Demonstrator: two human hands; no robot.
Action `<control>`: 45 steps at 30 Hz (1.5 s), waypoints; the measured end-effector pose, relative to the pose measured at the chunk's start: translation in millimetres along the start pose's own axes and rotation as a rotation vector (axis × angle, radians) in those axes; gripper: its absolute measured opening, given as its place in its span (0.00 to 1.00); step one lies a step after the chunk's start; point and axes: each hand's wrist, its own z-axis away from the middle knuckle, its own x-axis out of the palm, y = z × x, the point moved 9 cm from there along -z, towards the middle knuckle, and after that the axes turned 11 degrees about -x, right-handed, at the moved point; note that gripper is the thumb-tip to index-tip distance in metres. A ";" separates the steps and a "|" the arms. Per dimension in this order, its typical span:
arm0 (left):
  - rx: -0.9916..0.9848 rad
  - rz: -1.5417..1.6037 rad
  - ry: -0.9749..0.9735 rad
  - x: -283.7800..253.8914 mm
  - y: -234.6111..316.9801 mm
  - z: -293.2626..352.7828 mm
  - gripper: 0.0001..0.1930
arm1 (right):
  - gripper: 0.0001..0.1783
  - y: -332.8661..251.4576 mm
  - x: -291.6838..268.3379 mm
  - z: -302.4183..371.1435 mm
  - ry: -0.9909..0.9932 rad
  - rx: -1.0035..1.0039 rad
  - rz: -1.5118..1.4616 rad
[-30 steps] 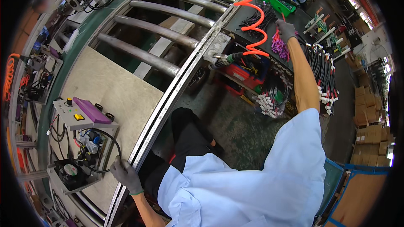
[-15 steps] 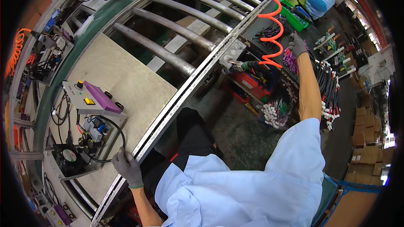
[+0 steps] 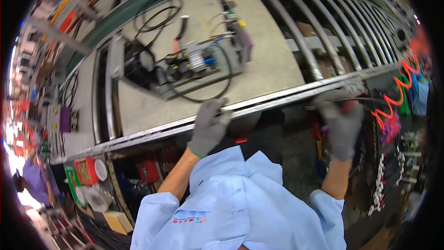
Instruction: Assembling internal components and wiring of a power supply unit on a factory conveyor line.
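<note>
Across the roller conveyor (image 3: 292, 32), behind its metal rail (image 3: 273, 99), a pale board (image 3: 268, 69) carries an open grey chassis (image 3: 203, 82), with a black cable (image 3: 231, 71) looping out past its front edge. At the rail just below that loop is the gloved left hand (image 3: 209, 127), fingers bent, though I cannot tell whether they grip anything. Well to its right, near the rail, the gloved right hand (image 3: 340, 127) is blurred, a small red object (image 3: 350, 105) showing by its fingers, their hold impossible to make out.
</note>
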 end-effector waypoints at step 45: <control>0.111 -0.211 0.325 -54.7 -58.0 -40.1 0.09 | 0.09 36.3 299.3 -67.9 -0.441 -0.561 0.442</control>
